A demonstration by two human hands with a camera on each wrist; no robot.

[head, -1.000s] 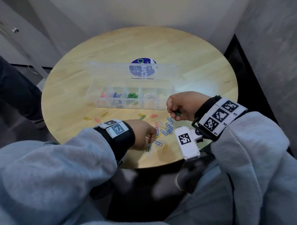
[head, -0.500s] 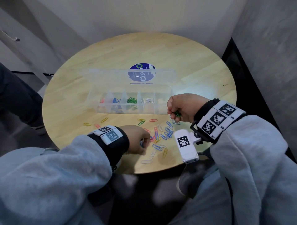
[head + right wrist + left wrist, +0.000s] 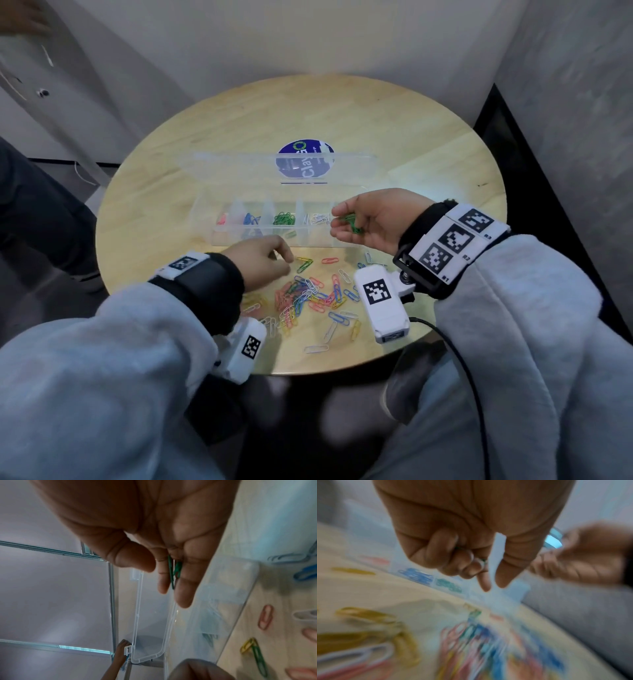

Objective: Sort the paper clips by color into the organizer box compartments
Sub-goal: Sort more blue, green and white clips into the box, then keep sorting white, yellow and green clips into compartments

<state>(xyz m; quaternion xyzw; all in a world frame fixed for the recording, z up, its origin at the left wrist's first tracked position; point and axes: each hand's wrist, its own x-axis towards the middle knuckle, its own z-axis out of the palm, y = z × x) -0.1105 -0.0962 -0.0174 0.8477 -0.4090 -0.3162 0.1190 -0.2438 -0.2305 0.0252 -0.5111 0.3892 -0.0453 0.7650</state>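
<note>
The clear organizer box point(image 3: 274, 240) stands mid-table with its lid point(image 3: 239, 164) open behind it. From left to right its compartments hold pink, blue, green point(image 3: 284, 218) and white clips. My right hand point(image 3: 337, 219) hovers at the box's right end, palm up and fingers relaxed. Green clips point(image 3: 174, 572) lie across its fingers, and the thumb is off them. My left hand point(image 3: 287, 258) is just in front of the box beside a green and a yellow clip point(image 3: 303, 264). Its index finger and thumb are extended, and the other fingers curl round something green point(image 3: 483, 560). A mixed pile of clips point(image 3: 308, 298) lies nearer me.
A blue round sticker point(image 3: 305, 154) sits on the round wooden table point(image 3: 428, 154) behind the lid. Loose clips reach close to the near table edge point(image 3: 315, 348). Walls close in at the back and right. Another person's dark leg point(image 3: 41, 219) is at the left.
My right hand has turned palm up and unclenched, showing the green clips. My left hand has left the near side of the pile and moved forward toward the box.
</note>
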